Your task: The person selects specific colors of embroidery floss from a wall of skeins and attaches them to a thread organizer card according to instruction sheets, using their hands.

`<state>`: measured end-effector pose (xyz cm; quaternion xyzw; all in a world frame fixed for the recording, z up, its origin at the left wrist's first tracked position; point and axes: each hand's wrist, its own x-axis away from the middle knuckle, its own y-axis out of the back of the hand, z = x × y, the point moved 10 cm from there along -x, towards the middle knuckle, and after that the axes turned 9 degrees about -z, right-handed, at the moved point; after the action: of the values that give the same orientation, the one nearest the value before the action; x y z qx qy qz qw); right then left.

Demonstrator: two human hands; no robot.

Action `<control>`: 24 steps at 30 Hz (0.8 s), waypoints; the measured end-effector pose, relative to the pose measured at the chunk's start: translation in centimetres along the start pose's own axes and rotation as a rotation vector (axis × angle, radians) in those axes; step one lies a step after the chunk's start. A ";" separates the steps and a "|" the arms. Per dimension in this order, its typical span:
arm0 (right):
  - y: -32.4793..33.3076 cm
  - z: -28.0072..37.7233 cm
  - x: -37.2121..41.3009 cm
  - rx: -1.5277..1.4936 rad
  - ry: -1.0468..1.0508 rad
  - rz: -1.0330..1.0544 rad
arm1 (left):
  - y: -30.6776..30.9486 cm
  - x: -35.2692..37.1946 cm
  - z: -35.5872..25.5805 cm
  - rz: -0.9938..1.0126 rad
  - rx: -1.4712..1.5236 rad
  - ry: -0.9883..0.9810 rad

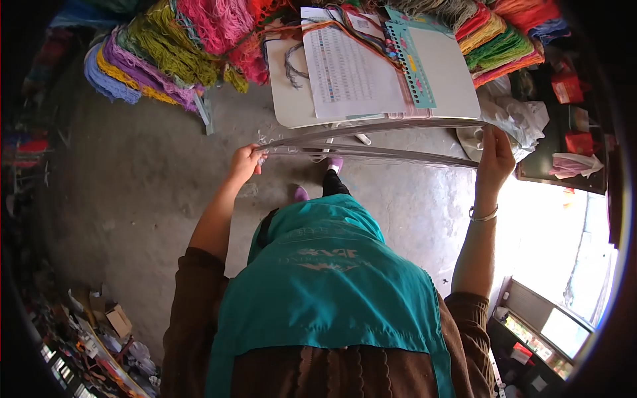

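1. At the left end of the stretched grey hank [378, 154], the left hand [247, 164] is closed on the gathered strands, well apart from the right.
2. Between the hands, the hank's long axis runs sideways in front of the teal apron [325, 285], its two bands spread apart beside the table's [290, 109] near edge.
3. At the right end, the right hand [496, 159] holds the loop; its exact finger grip I cannot tell. Neither hand is nearer: each has an end.
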<state>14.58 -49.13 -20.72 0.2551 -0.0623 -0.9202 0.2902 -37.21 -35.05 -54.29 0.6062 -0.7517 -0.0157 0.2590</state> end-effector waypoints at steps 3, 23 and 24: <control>-0.3 0.6 -0.5 -0.003 0.001 0.046 | -0.8 1.2 1.0 0.213 0.120 0.044; -12.6 6.2 8.9 -0.027 -0.024 0.686 | -13.2 12.1 -36.5 0.415 0.167 -0.731; -11.9 5.9 8.6 -0.023 -0.032 0.666 | -15.0 11.3 -35.3 0.459 0.012 -0.672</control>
<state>-0.43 -44.40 -22.46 0.2031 -0.1363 -0.7792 0.5771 -10.73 -39.12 -24.62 0.3854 -0.9104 -0.1503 -0.0076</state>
